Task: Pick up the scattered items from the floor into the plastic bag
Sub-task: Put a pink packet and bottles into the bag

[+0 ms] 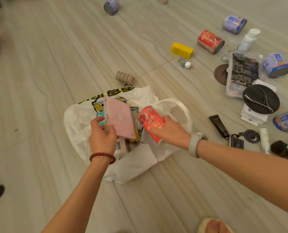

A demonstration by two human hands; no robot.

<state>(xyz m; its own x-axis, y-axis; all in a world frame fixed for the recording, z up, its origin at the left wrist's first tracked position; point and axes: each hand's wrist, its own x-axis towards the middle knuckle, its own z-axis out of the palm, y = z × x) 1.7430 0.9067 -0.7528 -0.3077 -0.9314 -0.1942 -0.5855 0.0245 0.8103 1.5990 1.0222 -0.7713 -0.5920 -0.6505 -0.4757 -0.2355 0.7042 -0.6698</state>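
We hold both things right above the open plastic bag [76, 115]: our left hand [103, 137] pinches the pink notebook [119, 118] upright, while our right hand [170, 130] wraps the red can [150, 123], tilted, its long axis pointing into the bag's mouth just below.

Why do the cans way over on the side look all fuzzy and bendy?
Head view: the wide-angle lens stretches and softens the edges, so the blue can at the right rim smears, while the red can in the right hand over the plastic bag looks sharper; lighting is soft, shadows faint.
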